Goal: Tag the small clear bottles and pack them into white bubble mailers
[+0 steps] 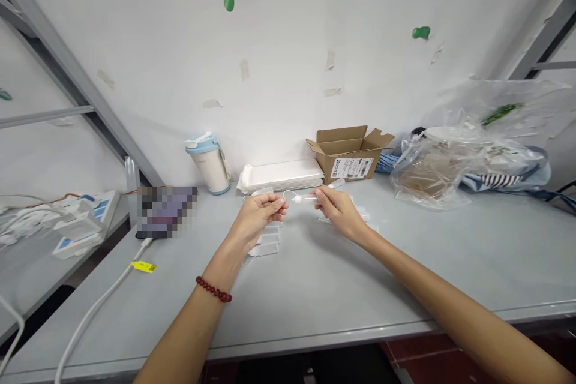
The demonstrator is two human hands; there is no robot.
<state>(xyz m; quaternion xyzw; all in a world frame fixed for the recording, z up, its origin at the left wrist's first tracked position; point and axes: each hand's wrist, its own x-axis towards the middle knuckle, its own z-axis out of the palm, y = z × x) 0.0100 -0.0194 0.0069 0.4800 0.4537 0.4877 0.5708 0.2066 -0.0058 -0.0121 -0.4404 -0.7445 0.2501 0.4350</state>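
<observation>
The person's left hand pinches a thin cord between thumb and fingers, near clear pieces on the table. Between the hands, over the table, a small clear tube lies roughly level, long axis left to right, corded end pointing left; the right hand grips its right end.

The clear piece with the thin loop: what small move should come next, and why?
Perhaps draw the thin loop gently taut: it curves slackly between the left hand, which seems to pinch it, and the right hand, which holds the clear piece.
</observation>
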